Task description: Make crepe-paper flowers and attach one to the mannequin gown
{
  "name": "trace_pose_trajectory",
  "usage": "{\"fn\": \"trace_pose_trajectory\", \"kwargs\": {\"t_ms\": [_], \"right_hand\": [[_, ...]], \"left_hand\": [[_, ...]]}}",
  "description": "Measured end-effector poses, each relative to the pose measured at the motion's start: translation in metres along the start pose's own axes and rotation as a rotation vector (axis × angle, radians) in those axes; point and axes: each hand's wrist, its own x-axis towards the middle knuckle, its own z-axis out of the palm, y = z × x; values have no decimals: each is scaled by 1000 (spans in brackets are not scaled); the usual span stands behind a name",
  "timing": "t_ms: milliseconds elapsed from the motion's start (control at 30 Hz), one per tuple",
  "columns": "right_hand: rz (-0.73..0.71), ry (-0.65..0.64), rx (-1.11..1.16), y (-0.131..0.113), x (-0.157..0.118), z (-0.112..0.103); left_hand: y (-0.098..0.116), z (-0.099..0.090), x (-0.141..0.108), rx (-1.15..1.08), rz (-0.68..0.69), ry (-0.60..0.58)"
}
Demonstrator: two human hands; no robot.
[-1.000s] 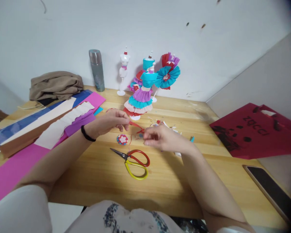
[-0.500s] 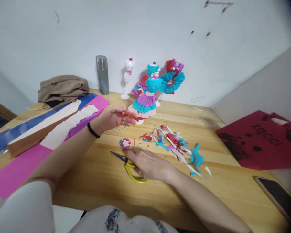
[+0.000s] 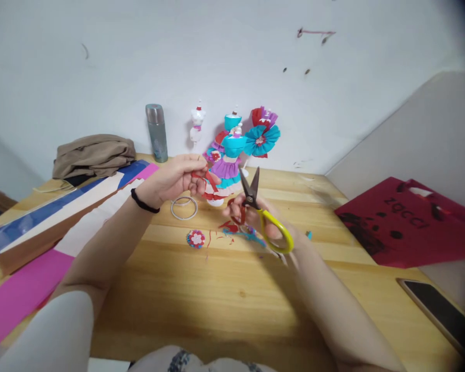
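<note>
Layered rosette, assembled, lay near; left hand pinched red strip, seemingly outside the parted blades of scissors gripped by right hand.

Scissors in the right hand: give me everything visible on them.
The scissors have dark, pointed, metal-looking blades, spread in a V from a pivot, tips up and toward the wall. The handles look plastic-coated: one yellow loop, one red loop partly hidden by fingers. The right hand holds them by the loops, raised over the table. No paper shows between the blades.
</note>
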Motion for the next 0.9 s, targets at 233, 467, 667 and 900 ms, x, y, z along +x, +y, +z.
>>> {"fn": "trace_pose_trajectory", "kwargs": {"t_ms": [233, 467, 667, 900], "right_hand": [[-27, 412, 26, -9, 5, 16], [-52, 360, -176, -4, 4, 25], [5, 314, -224, -6, 4, 34], [21, 311, -229, -1, 3, 34]], "left_hand": [[1, 31, 12, 22, 11, 70], [2, 43, 14, -45, 57, 59], [-2, 41, 20, -95, 31, 84], [-4, 37, 22, -73, 65, 70]]}}
